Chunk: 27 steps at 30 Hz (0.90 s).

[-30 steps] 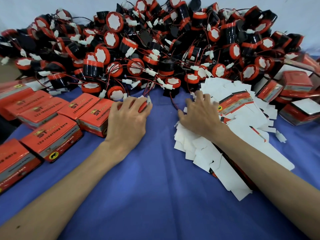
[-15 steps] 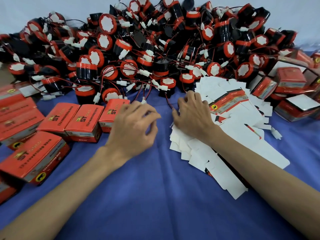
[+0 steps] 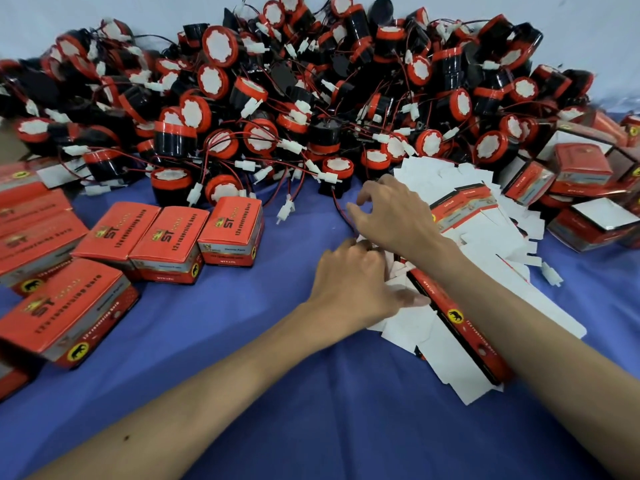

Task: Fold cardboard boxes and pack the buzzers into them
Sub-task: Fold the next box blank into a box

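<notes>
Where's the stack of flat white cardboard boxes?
Head view: flat white cardboard stack, right of centre on blue cloth, under left hand and right hand, before red-and-black buzzer pile.

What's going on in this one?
A person is packing buzzers by hand. Both hands are at the stack of flat boxes. The left hand curls its fingers into the stack's near edge, seemingly working one loose. The right hand is over the stack, fingers loosely bent, holding nothing. To the left, closed boxes sit on the blue cloth, with the big heap of buzzers behind.
</notes>
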{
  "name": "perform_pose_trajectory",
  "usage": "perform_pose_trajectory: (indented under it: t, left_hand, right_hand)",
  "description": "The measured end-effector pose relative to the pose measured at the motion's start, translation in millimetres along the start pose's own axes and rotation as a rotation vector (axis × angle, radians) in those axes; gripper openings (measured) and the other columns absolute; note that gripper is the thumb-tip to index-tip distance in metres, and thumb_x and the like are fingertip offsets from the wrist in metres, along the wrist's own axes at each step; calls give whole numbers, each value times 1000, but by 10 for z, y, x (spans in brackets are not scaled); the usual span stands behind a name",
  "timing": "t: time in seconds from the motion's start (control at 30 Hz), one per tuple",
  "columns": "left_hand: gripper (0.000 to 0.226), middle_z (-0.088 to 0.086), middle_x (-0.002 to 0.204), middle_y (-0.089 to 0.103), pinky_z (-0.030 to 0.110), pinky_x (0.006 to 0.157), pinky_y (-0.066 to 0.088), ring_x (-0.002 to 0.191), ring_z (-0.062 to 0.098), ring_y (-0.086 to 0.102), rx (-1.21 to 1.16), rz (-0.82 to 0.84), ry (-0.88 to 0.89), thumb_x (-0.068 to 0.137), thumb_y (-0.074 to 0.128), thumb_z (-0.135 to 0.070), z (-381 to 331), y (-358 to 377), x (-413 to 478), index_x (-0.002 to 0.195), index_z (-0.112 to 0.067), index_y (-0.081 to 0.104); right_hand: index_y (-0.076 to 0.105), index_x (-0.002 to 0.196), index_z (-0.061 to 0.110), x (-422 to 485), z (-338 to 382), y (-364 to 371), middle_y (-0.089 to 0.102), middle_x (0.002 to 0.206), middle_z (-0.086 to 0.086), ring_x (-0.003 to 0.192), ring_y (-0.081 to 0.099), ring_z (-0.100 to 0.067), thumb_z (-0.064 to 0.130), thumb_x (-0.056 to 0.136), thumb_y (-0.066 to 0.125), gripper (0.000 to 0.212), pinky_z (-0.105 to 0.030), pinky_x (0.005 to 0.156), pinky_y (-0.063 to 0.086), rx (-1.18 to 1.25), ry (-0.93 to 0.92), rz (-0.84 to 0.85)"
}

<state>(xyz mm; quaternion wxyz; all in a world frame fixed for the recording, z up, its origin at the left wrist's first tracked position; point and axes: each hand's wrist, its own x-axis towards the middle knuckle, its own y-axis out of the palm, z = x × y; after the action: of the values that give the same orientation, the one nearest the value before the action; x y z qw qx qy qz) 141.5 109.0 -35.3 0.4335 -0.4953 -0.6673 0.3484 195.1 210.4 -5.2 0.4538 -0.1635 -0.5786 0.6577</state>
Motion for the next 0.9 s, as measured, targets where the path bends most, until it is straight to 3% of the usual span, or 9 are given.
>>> perform_pose_trajectory:
  t: [0.17,0.3,0.43,0.6,0.7,0.8,0.9]
  left_hand:
    - [55,-7,72,44,34,71,40,91,14,45,-74,110,42,80,64,-62,39,-81,22,56,-24,33]
    - [44,-8,54,48,30,54,32,57,11,43,-445,147,-50,91,61,-39,128,-165,62,54,-20,46]
    - [29,12,67,59,39,61,38,63,15,49,-731,-69,-203,97,56,-25,322,-273,53,76,-5,62]
    - [20,0,81,64,36,68,49,71,9,59,-891,-375,-389,102,46,-20,642,-330,-12,90,-16,61]
    - [13,-2,81,64,23,59,48,63,-1,59,-1023,-479,-422,102,47,-18,673,-319,-8,92,-21,56]
    - [10,-2,82,61,22,59,48,65,3,58,-1044,-480,-422,100,50,-16,670,-305,-19,95,-23,53]
    - [14,-1,85,62,27,64,51,70,7,61,-1110,-430,-392,98,54,-13,676,-324,-34,98,-28,52]
  right_hand:
    - [63,102,12,-27,69,37,50,100,-5,95,54,-30,38,92,55,29,-32,69,31,-3,-59,-15]
    - [63,99,13,-11,69,-14,48,96,-1,90,55,-27,38,93,55,27,-30,70,31,15,-67,-65]
    - [65,99,14,14,75,-78,57,105,-5,94,55,-26,38,94,52,28,-27,72,29,61,-64,-127]
    - [64,103,12,-18,114,13,55,105,-5,97,52,-22,42,97,47,35,-32,75,38,75,-91,-196]
    - [62,106,8,-67,101,150,57,105,-5,96,51,-19,36,97,49,32,-30,81,40,200,-79,-238]
    - [61,81,7,-100,74,234,60,81,-3,75,50,-6,22,98,52,24,-22,69,32,377,-57,-193]
    - [41,58,22,-75,52,204,46,56,11,54,48,8,14,98,51,42,-11,53,32,566,47,-213]
